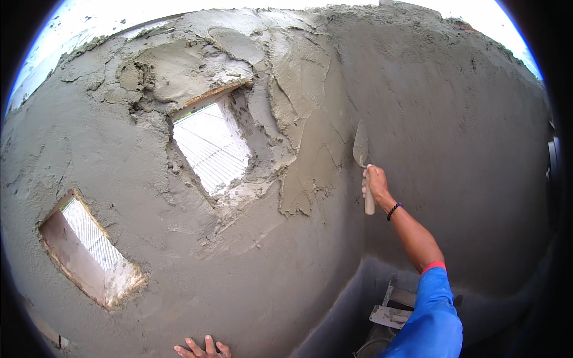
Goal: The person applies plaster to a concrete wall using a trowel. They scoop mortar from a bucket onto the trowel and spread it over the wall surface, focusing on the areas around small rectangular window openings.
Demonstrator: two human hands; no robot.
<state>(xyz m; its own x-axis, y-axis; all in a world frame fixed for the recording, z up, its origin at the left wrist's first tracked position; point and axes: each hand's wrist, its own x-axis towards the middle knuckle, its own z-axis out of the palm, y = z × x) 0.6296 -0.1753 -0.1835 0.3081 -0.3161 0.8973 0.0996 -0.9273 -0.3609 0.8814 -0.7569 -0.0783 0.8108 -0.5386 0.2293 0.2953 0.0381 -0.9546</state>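
My right hand (374, 181) is closed around the handle of a trowel (361, 146). Its pointed blade is turned upward at the inside corner where two plastered walls meet; I cannot tell whether it touches the surface. Grey wet mortar (313, 155) lies thick and rough just left of the blade. Low on the left wall (250, 286), my left hand (204, 349) has its fingers spread, seemingly against the plaster. Only the fingers show at the lower edge; the palm is out of view.
Two openings pierce the left wall: one with a ragged mortar edge (259, 149), one lower left with a bare frame (74, 253). The right wall (453, 149) is evenly coated. Below my right arm are a flat float-like tool (388, 316) and a partly hidden bucket (375, 345).
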